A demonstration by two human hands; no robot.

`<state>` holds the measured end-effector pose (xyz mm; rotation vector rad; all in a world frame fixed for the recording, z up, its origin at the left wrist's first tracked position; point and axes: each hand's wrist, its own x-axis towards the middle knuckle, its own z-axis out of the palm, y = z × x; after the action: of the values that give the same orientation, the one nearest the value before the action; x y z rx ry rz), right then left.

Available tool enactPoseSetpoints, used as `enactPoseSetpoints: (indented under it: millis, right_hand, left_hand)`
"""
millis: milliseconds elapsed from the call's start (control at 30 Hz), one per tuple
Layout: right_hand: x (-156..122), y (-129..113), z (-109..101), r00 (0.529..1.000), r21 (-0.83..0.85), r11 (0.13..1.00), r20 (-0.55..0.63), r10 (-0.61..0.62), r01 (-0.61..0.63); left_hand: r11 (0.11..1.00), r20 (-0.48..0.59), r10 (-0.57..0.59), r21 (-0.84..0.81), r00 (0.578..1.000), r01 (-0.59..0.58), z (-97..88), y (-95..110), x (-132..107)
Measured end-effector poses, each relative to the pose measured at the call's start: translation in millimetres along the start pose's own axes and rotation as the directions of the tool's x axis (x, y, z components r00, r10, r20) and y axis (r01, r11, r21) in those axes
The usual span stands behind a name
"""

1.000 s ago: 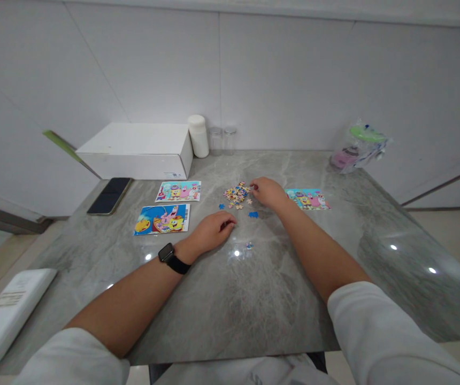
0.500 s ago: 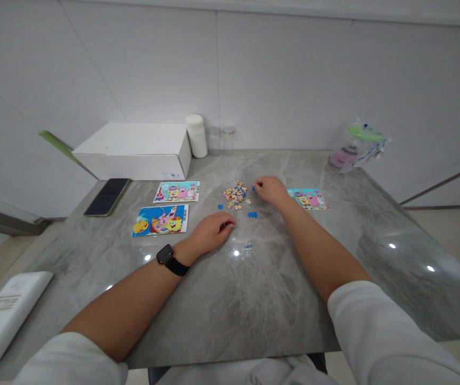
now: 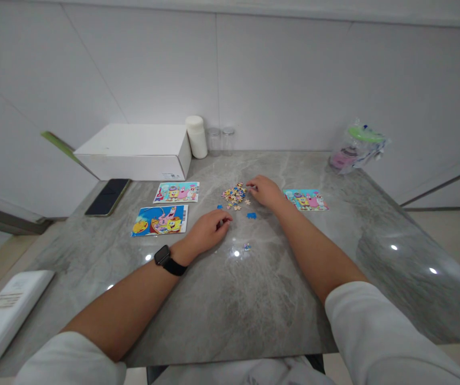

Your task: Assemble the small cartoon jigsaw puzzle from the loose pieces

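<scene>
A heap of small jigsaw puzzle pieces [image 3: 233,193] lies in the middle of the table. At its right edge my right hand [image 3: 265,191] reaches in, its fingertips slightly apart beside the pieces. My left hand [image 3: 209,230] rests nearer to me with its fingers curled in; whatever may be inside them is hidden. Between the hands are a few joined blue pieces [image 3: 251,215]. A single blue piece [image 3: 219,207] sits by the heap's left side. Closer to me is a small multicoloured cluster [image 3: 247,247]. Right of my right hand lies a cartoon picture card [image 3: 308,200], partly covered by my forearm.
On the left lie another cartoon card [image 3: 177,192], a blue cartoon packet [image 3: 160,220] and a phone [image 3: 108,197]. Along the wall stand a white box [image 3: 133,152], a white bottle [image 3: 197,137] and two glass jars [image 3: 221,141]. A bagged cup [image 3: 354,148] stands back right.
My right hand has moved slightly left, to the edge of the heap, and the blue piece at its fingertips no longer shows. My left hand has drawn back a little to the left.
</scene>
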<state>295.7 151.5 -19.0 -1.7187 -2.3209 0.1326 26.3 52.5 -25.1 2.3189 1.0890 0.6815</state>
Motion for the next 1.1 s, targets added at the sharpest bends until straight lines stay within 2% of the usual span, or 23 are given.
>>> enactPoseSetpoints:
  millis: [67, 167, 233, 300, 400, 500, 633, 733, 933, 1100]
  right_hand:
    - [-0.2, -5.7, 1.7, 0.995, 0.024, 0.995, 0.029, -0.101, 0.100]
    - [-0.6, -9.9, 5.6, 0.984, 0.036, 0.986, 0.063, -0.165, 0.163]
    - [-1.1, -10.1, 7.6, 0.979, 0.055, 0.980, 0.059, -0.193, 0.190]
    - [-1.6, -9.6, 8.0, 0.977, 0.066, 0.976, 0.043, -0.210, 0.207]
    - [-2.1, -8.7, 5.8, 0.976, 0.058, 0.975, 0.023, -0.218, 0.217]
    - [-1.8, -6.6, 3.4, 0.978, 0.041, 0.977, -0.015, -0.210, 0.210]
    - [-0.3, -0.3, 4.3, 0.986, 0.037, 0.993, -0.127, -0.110, 0.115]
    - [1.8, 4.1, 7.4, 0.986, 0.043, 0.996, -0.153, -0.068, 0.076]
    - [4.3, 7.6, 14.3, 0.989, 0.017, 1.000, -0.149, -0.019, 0.022]
    - [0.2, 8.5, 13.6, 0.990, -0.006, 1.000, -0.140, -0.017, 0.016]
  left_hand:
    - [0.999, -0.080, -0.042, 0.017, 0.996, 0.044, -9.2, -1.2, 3.6]
    - [0.990, -0.196, -0.140, 0.000, 0.971, 0.143, -27.6, -6.2, 16.4]
    - [0.985, -0.211, -0.168, 0.008, 0.963, 0.173, -37.1, -11.9, 29.1]
    - [0.978, -0.225, -0.167, 0.082, 0.960, 0.190, -39.6, -18.7, 43.8]
    - [0.959, -0.242, -0.163, 0.188, 0.956, 0.211, -28.8, -27.2, 65.6]
    - [0.939, -0.201, -0.180, 0.257, 0.963, 0.229, -10.3, -31.5, 81.5]
    - [0.917, -0.149, -0.188, 0.327, 0.971, 0.228, 5.3, -34.8, 88.1]
    - [0.919, -0.144, -0.195, 0.319, 0.970, 0.233, 7.9, -39.3, 87.0]
    - [0.963, -0.193, -0.151, 0.195, 0.969, 0.189, 6.1, -52.8, 85.6]
    - [0.951, -0.275, -0.219, 0.154, 0.936, 0.268, 2.6, -58.4, 85.4]
